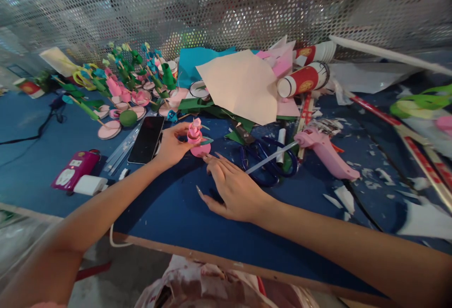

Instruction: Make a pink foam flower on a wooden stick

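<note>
My left hand is closed on a small pink paper flower, fingers around its side. The flower stands upright on a round pink base and has green leaf strips at its right. Stretched fingers of my right hand reach the near right edge of that base, with the thumb spread apart below; nothing shows in its grasp. Just right of that hand lie blue-handled scissors. A pink glue gun, its clear glue stick pointing toward my right hand, rests beyond them.
Several finished paper flowers crowd the back left. A black phone and a purple box lie left. Paper sheets, paper cups and white scraps spread across the back and right. Perforated metal mesh stands behind.
</note>
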A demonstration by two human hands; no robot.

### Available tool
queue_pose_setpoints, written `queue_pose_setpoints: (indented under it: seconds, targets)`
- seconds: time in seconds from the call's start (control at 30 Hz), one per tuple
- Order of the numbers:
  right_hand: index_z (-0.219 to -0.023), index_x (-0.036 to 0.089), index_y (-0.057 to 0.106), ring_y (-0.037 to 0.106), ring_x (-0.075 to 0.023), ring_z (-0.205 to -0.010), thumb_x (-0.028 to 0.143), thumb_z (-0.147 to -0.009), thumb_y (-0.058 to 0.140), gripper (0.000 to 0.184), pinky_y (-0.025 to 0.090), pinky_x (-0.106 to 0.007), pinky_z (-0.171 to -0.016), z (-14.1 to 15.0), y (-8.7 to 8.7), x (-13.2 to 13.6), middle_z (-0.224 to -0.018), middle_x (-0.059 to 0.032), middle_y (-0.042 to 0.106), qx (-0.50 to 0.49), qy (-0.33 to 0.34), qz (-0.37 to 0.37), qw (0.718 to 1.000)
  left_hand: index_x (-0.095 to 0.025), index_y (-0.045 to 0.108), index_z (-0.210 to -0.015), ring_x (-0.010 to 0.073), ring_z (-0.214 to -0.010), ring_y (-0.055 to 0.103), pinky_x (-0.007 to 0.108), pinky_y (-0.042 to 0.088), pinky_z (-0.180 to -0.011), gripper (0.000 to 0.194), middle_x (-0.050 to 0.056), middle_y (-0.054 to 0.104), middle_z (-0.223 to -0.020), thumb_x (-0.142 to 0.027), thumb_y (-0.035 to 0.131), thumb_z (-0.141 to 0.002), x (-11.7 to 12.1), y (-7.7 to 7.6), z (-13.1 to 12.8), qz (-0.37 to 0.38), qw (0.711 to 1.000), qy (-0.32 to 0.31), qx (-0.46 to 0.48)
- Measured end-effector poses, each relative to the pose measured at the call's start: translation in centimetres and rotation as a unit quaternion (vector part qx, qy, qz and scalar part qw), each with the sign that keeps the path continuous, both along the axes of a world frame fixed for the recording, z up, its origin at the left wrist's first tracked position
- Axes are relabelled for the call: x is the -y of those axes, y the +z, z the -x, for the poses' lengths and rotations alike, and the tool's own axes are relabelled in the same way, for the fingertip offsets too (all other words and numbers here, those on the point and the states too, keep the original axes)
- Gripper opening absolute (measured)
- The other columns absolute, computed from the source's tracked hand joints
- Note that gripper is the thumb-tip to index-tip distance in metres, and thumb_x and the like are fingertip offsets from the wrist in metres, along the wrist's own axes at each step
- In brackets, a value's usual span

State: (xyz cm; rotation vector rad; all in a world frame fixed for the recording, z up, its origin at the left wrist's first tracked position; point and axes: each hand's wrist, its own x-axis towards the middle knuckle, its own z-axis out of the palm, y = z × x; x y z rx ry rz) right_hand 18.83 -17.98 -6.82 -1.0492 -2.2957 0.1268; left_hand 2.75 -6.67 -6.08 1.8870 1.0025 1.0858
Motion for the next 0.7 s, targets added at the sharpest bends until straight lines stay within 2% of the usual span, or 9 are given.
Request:
queue_pose_setpoints:
  seconds: [0.3, 0.4, 0.5, 0.7]
  targets:
    - [-0.100, 0.010, 0.048, 0.060, -0.0322, -0.109, 0.034, -0.084, 0.049, 0.029, 0.048, -0.050, -0.095, -0.04, -0.09, -0.02, -0.107, -0.0240, 0.063, 0.004, -0.002, -0.003, 1.000, -0.015, 0.065, -0.090, 0.0203, -0.079, 0.069, 0.032, 0.057, -0.072, 0.031, 0.005, 0.071, -0.082, -0.028, 0.076, -0.064, 0.02, -0.05, 0.16, 0.035, 0.999, -0.015, -0.007]
    - [-0.102, 0.008, 0.047, 0.059, -0.0335, -0.110, 0.032, -0.083, 0.050, 0.031, 0.048, -0.051, -0.095, -0.04, -0.11, -0.02, -0.109, -0.0266, 0.062, 0.008, 0.001, -0.005, 1.000, -0.015, 0.066, -0.088, 0.0199, -0.080, 0.069, 0.032, 0.056, -0.074, 0.028, 0.005, 0.072, -0.084, -0.025, 0.076, -0.063, -0.07, -0.14, 0.21, 0.012, 1.000, -0.013, -0.026]
    - [-0.106, 0.006, 0.046, 0.059, -0.0342, -0.110, 0.030, -0.082, 0.050, 0.034, 0.047, -0.052, -0.094, -0.01, -0.11, -0.04, -0.110, -0.0282, 0.061, 0.011, 0.003, 0.003, 1.000, -0.015, 0.066, -0.087, 0.0197, -0.081, 0.069, 0.033, 0.056, -0.077, 0.026, 0.006, 0.071, -0.090, -0.025, 0.075, -0.065, -0.15, -0.33, 0.29, -0.006, 1.000, 0.000, -0.007]
    - [-0.105, 0.009, 0.046, 0.059, -0.0331, -0.110, 0.029, -0.081, 0.051, 0.032, 0.048, -0.052, -0.094, 0.03, -0.15, -0.13, -0.109, -0.0254, 0.061, 0.021, -0.003, 0.008, 1.000, -0.015, 0.066, -0.084, 0.0209, -0.080, 0.069, 0.034, 0.057, -0.075, 0.024, 0.007, 0.072, -0.088, -0.025, 0.074, -0.064, -0.23, -0.47, 0.41, -0.020, 1.000, -0.005, -0.013]
